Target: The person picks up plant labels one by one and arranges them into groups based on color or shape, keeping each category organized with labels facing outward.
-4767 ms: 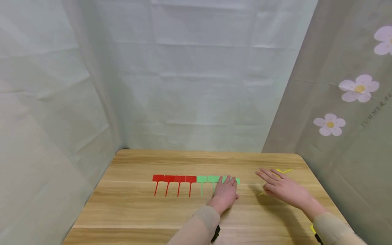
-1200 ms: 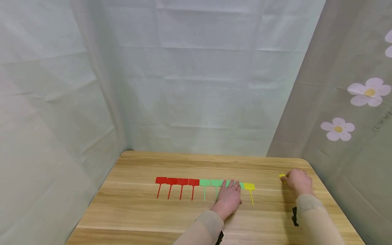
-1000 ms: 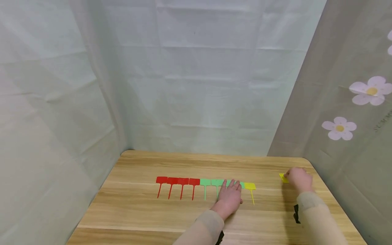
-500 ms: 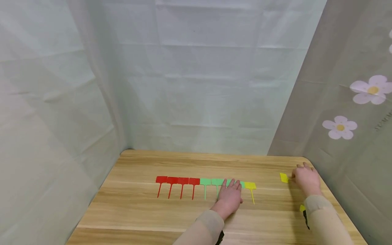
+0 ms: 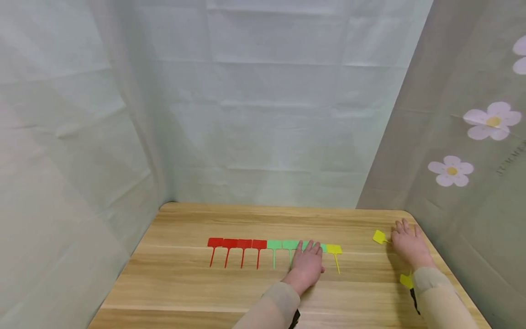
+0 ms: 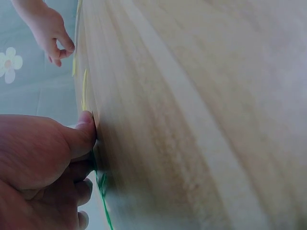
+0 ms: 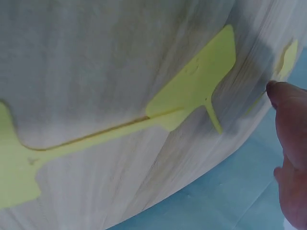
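Note:
Red T-shaped plant labels [image 5: 237, 243] and green ones [image 5: 274, 245] form a row on the table, heads side by side, with a yellow plant label [image 5: 334, 250] at its right end. My left hand [image 5: 307, 268] lies over the green labels with fingers extended, hiding part of them. At the table's right side, my right hand [image 5: 411, 244] pinches the stem of a loose yellow label [image 5: 379, 236] between thumb and finger. In the right wrist view, the thumb [image 7: 288, 110] is at that stem. More yellow labels [image 7: 196, 79] lie overlapping near the right wrist.
The wood-grain table [image 5: 197, 292] has pale cloth [image 5: 263, 114] hanging behind it and along both sides. A flower-printed cloth [image 5: 452, 171] hangs close to the right edge. The right sleeve [image 5: 441, 297] partly covers a yellow label [image 5: 406, 280].
A yellow label has joined the right end of the row since the earliest frame. My right hand has shifted right, and the loose yellow label has turned slightly. My left hand stays on the green labels.

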### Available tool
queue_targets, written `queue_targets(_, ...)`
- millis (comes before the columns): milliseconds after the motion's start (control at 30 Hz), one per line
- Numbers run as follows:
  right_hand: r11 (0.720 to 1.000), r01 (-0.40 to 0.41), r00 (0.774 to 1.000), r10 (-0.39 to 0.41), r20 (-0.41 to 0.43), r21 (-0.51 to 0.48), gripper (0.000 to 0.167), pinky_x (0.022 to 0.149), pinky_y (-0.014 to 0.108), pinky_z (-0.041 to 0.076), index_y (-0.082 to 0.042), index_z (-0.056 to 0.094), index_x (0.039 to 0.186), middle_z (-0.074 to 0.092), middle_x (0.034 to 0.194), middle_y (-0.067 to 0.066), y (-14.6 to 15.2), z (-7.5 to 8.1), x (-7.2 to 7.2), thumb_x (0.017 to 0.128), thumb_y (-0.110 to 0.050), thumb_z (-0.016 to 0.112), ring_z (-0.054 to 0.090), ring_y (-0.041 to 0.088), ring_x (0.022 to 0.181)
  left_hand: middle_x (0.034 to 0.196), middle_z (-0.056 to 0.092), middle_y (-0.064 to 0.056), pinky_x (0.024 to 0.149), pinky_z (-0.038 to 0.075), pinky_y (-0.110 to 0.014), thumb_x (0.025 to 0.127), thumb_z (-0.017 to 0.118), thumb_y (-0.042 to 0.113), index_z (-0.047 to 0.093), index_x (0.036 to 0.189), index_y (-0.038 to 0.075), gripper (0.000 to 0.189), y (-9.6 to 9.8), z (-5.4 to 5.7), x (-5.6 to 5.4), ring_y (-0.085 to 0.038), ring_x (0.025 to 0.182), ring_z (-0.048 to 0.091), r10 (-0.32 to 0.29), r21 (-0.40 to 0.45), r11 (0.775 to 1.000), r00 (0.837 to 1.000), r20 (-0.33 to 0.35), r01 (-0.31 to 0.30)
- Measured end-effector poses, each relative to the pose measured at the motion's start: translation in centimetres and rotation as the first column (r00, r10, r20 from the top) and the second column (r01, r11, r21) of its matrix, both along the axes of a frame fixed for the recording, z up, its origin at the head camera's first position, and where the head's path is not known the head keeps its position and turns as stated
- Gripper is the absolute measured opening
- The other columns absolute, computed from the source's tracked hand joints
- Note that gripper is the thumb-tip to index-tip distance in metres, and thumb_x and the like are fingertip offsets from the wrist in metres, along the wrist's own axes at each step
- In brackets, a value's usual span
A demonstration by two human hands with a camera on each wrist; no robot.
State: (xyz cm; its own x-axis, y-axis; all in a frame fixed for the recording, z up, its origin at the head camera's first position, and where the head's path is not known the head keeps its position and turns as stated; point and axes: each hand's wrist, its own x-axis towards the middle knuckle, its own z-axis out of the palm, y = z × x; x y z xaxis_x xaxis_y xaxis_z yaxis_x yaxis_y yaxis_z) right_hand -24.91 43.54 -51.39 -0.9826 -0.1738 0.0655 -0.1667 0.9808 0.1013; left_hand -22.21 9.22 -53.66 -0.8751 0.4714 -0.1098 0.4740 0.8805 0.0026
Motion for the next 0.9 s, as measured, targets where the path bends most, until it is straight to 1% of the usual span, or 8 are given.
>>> queue_targets(133, 0.990, 0.047, 0.999, -0.046, 0.015, -0.137, 0.014, 0.112, 0.088, 0.010, 0.002, 0.069, 0.097, 0.031, 0.154, 0.051, -1.9, 0.2, 0.5, 0.102, -0.009, 0.063, 0.018, 0.070, 0.147, 0.169, 0.040, 0.009, 0.130, 0.022, -0.044, 0.105, 0.063, 0.047, 0.051, 0.162, 0.020, 0.063, -0.2, 0.2, 0.0, -0.013, 0.159, 0.031, 0.003, 0.011, 1.000, 1.000, 0.000, -0.003)
queue_targets(267, 0.967, 0.094, 0.995, -0.080, 0.067, -0.236, 0.016, 0.107, 0.092, 0.005, -0.004, 0.068, 0.091, 0.024, 0.156, 0.052, -5.7, 0.8, 1.3, 0.103, -0.012, 0.062, 0.011, 0.073, 0.147, 0.169, 0.042, 0.009, 0.130, 0.023, -0.044, 0.105, 0.064, 0.047, 0.052, 0.161, 0.020, 0.063, -0.5, 0.4, -0.2, -0.014, 0.159, 0.031, 0.007, 0.016, 1.000, 1.000, -0.006, -0.007)
queue_targets(400, 0.960, 0.140, 0.984, -0.106, 0.145, -0.243, 0.020, 0.104, 0.094, 0.012, -0.003, 0.071, 0.094, 0.027, 0.153, 0.054, -9.0, 1.5, 2.2, 0.105, -0.016, 0.061, 0.011, 0.075, 0.146, 0.170, 0.040, 0.008, 0.130, 0.021, -0.044, 0.106, 0.062, 0.047, 0.050, 0.162, 0.020, 0.063, -0.6, 0.6, -0.2, -0.014, 0.159, 0.030, 0.007, 0.014, 1.000, 1.000, 0.002, -0.007)
queue_targets(500, 0.943, 0.197, 0.965, -0.138, 0.222, -0.270, 0.027, 0.101, 0.095, 0.017, 0.001, 0.075, 0.101, 0.030, 0.152, 0.053, -10.5, 1.5, 2.7, 0.105, -0.019, 0.058, 0.012, 0.075, 0.145, 0.170, 0.039, 0.008, 0.131, 0.021, -0.045, 0.106, 0.062, 0.047, 0.049, 0.163, 0.020, 0.064, -0.5, 0.5, -0.1, -0.014, 0.159, 0.029, 0.004, 0.021, 1.000, 1.000, 0.009, -0.004)
queue_targets(633, 0.908, 0.269, 0.936, -0.168, 0.308, -0.321, 0.039, 0.099, 0.096, 0.020, 0.006, 0.076, 0.115, 0.031, 0.150, 0.053, -11.5, 1.3, 3.2, 0.105, -0.026, 0.056, 0.011, 0.075, 0.144, 0.169, 0.040, 0.008, 0.130, 0.022, -0.045, 0.105, 0.063, 0.047, 0.050, 0.162, 0.019, 0.064, -0.5, 0.5, 0.0, -0.015, 0.159, 0.030, 0.000, 0.029, 1.000, 1.000, 0.006, 0.000)
queue_targets(767, 0.891, 0.312, 0.917, -0.192, 0.349, -0.329, 0.046, 0.097, 0.095, 0.022, 0.006, 0.076, 0.118, 0.036, 0.145, 0.052, -11.8, 0.8, 3.4, 0.102, -0.033, 0.058, 0.012, 0.075, 0.143, 0.169, 0.041, 0.008, 0.130, 0.023, -0.045, 0.106, 0.063, 0.047, 0.051, 0.162, 0.019, 0.064, -0.4, 0.6, 0.0, -0.015, 0.159, 0.031, -0.003, 0.029, 1.000, 1.000, 0.000, 0.003)
queue_targets(833, 0.880, 0.326, 0.916, -0.203, 0.347, -0.345, 0.047, 0.096, 0.096, 0.019, 0.005, 0.077, 0.116, 0.036, 0.145, 0.052, -11.2, -0.7, 3.0, 0.099, -0.035, 0.058, 0.011, 0.075, 0.143, 0.169, 0.041, 0.008, 0.130, 0.023, -0.046, 0.106, 0.063, 0.048, 0.050, 0.162, 0.019, 0.064, -0.4, 0.6, 0.0, -0.015, 0.159, 0.031, -0.005, 0.031, 1.000, 1.000, 0.000, 0.005)
queue_targets(900, 0.871, 0.342, 0.911, -0.215, 0.352, -0.353, 0.048, 0.097, 0.097, 0.016, 0.005, 0.076, 0.117, 0.032, 0.148, 0.053, -11.1, -1.2, 3.0, 0.098, -0.035, 0.058, 0.009, 0.075, 0.143, 0.169, 0.041, 0.008, 0.130, 0.023, -0.046, 0.106, 0.063, 0.047, 0.051, 0.162, 0.019, 0.064, -0.4, 0.7, 0.1, -0.015, 0.159, 0.031, -0.007, 0.037, 0.999, 1.000, 0.002, 0.007)
